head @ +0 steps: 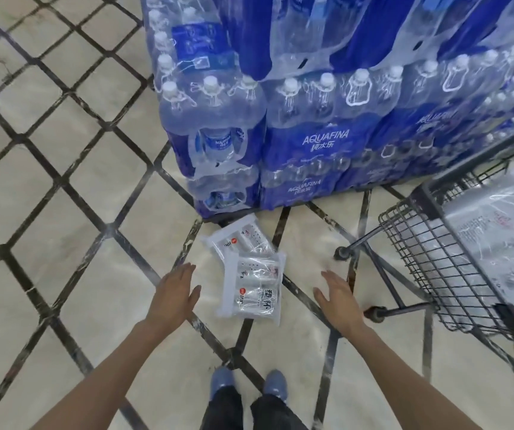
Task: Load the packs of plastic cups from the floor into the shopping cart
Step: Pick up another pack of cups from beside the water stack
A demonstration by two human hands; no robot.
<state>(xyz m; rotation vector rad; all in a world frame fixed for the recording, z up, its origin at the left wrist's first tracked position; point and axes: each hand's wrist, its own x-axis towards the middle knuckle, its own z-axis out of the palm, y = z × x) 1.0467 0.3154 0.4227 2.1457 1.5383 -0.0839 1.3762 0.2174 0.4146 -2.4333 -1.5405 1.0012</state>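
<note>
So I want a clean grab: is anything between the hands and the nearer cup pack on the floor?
Nothing visible. The left hand and right hand hover open on either side of the nearer cup pack, with only bare floor between. The cart stands off to the right.

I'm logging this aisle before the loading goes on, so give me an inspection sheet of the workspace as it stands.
Surface: tiled floor with dark diagonal lines, scuffed.
Job's things: two cup packs on the floor, the near pack overlapping the far pack; shopping cart at right already holds clear-wrapped packs.
Clutter: nothing seen.
Grippers: left hand and right hand open, either side of the near pack, holding nothing.
Cables: nothing seen.
Surroundings: stacked cases of bottled water behind the packs; the person's blue shoes below.
</note>
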